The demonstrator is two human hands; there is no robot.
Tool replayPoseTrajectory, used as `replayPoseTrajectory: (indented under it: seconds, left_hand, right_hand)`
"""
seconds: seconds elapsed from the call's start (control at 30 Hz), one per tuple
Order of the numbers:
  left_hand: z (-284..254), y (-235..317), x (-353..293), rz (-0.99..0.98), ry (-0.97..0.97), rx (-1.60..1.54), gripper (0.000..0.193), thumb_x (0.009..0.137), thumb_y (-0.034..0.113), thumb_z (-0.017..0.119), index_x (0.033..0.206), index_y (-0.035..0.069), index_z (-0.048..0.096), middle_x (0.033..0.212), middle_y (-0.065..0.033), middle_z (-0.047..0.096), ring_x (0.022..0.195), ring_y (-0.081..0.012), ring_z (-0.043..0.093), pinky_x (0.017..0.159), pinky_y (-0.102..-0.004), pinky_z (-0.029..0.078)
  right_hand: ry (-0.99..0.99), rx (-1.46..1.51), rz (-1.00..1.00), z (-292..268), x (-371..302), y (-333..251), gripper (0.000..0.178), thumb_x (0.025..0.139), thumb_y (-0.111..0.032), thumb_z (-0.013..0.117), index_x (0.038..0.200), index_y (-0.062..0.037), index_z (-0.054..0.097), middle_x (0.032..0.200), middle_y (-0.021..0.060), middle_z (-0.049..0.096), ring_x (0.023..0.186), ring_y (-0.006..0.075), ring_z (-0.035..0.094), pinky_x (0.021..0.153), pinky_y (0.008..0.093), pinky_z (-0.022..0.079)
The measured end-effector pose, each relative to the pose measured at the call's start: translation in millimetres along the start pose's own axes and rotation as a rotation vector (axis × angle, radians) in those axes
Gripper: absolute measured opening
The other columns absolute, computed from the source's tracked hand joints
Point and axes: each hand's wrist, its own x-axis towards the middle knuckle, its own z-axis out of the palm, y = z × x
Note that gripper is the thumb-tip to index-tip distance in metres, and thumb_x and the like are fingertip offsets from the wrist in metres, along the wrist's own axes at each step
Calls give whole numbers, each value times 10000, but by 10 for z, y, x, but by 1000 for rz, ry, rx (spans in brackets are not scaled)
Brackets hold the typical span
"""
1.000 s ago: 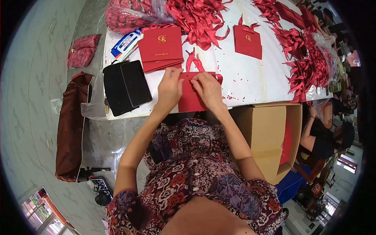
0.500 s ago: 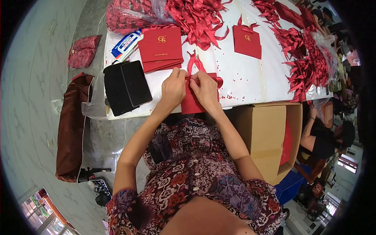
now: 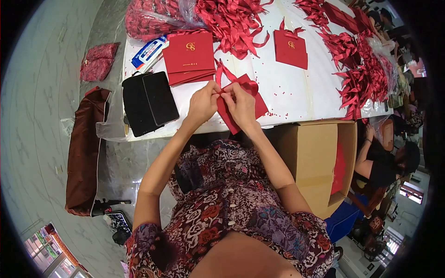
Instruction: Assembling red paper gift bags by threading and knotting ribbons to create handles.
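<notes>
A small red paper bag (image 3: 260,105) lies tilted at the table's front edge, under my two hands. Red ribbon runs from its top, with one tail (image 3: 224,70) stretching away and a loop (image 3: 251,86) at the right. My left hand (image 3: 202,104) pinches the ribbon between thumb and fingertips. Close against it, my right hand (image 3: 241,105) is closed on the ribbon too and covers part of the bag. The exact crossing of the ribbon is hidden by my fingers.
A stack of red bags (image 3: 189,52) and a black pouch (image 3: 150,104) lie left of my hands, by a blue-white packet (image 3: 149,54). Ribbon piles (image 3: 236,23) fill the back; another ribboned bag (image 3: 291,50) lies right. An open cardboard box (image 3: 316,162) stands below the table edge.
The red bag has turned, its lower corner swinging right, and its ribbon tail has shifted left. Both hands stay closed on the ribbon and have moved slightly left.
</notes>
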Motion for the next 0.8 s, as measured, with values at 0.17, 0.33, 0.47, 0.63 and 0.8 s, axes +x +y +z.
replayPoseTrajectory:
  seconds: [0.17,0.33,0.47,0.63,0.8]
  left_hand:
    - [-22,-9,-4,34,57,71,164,844,11,591,1006,44,588,870,-168,668,826,-351,668,713,-415,514]
    - [-2,139,2,31,33,24,147,827,35,577,973,40,588,877,-169,671,871,-366,654,752,-465,508]
    - [53,120,10,58,100,79,150,817,100,646,945,41,594,873,-150,672,862,-352,647,737,-448,506]
    - [31,-30,-24,33,60,79,196,796,143,714,923,47,600,850,-112,648,841,-327,627,726,-431,494]
    - [-23,215,-67,208,75,131,155,785,103,725,891,58,621,825,-85,620,805,-301,592,723,-408,474]
  right_hand:
    - [-35,-131,-75,-145,34,-22,148,826,-118,741,890,-33,637,835,124,669,772,295,672,663,397,516]
    - [-50,-241,-113,-165,15,-48,119,841,-121,710,873,-31,639,855,129,616,767,337,621,674,430,487]
    - [7,-286,-151,-90,15,-17,106,856,-117,690,872,-25,641,868,135,621,767,336,628,672,432,490]
    - [-128,-47,-110,-305,95,-140,78,858,-69,660,912,-14,657,853,155,617,836,352,618,726,443,501]
    - [-155,-246,-140,-445,248,-132,141,875,-137,651,838,-6,690,856,161,654,817,360,639,727,446,504]
